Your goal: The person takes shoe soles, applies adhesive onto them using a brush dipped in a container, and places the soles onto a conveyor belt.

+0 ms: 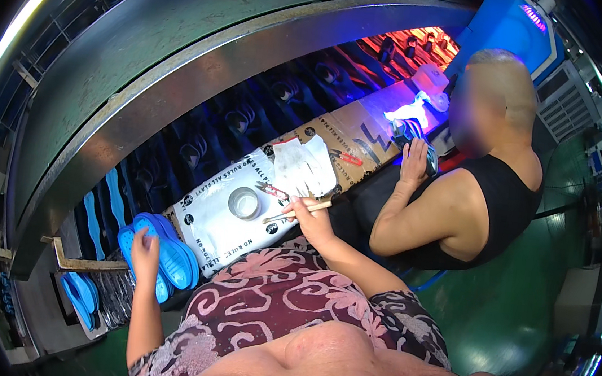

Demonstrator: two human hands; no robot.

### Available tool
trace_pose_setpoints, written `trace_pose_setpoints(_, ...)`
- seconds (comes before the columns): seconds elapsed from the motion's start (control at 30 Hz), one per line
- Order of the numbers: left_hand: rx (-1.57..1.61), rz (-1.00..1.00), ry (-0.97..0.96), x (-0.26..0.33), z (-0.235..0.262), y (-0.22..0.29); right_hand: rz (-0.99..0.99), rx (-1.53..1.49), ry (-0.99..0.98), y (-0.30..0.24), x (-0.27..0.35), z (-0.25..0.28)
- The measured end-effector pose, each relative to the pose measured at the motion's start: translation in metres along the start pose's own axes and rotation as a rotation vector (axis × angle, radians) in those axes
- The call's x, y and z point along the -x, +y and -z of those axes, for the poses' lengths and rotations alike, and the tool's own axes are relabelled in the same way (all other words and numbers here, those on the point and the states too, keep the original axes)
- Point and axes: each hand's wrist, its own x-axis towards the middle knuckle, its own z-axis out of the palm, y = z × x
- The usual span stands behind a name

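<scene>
My right hand [310, 219] is closed around a brush [321, 206] with a pale wooden handle, its tip pointing left over the white-covered work surface [210, 230]. Close to that tip stands a round metal cup [244, 203]. Red-handled snips [272, 190] lie just beyond my right hand, beside a crumpled white sheet [307, 165]. At the left end, my left hand [144, 251] rests over a stack of blue shoe soles [176, 263]. Its fingers are drawn together at a sole, and their tips show only in part.
A conveyor [242, 118] carrying dark shoe parts runs behind the work surface under a metal hood [142, 104]. More blue soles [80, 297] sit at lower left. To the right, a co-worker [459, 196] handles a shoe [421, 147] under bright light. Red-handled snips [351, 159] lie on the cardboard.
</scene>
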Motion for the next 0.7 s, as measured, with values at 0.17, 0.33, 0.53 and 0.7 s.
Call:
trace_pose_setpoints(0.17,-0.506,0.238,-0.269,0.059,-0.009,-0.034,-0.041,-0.017,-0.088,0.002,-0.004,-0.023)
trace_pose_setpoints(0.33,-0.635,0.344,-0.331,0.042,-0.008,-0.021,-0.019,-0.011,-0.134,0.002,-0.002,-0.040)
trace_pose_setpoints(0.53,0.161,0.588,-0.174,0.058,0.008,-0.007,-0.059,0.037,-0.058,0.007,0.004,-0.019)
trace_pose_setpoints(0.7,1.307,0.980,-0.176,0.066,0.000,0.027,-0.113,0.079,-0.084,0.002,-0.004,-0.019)
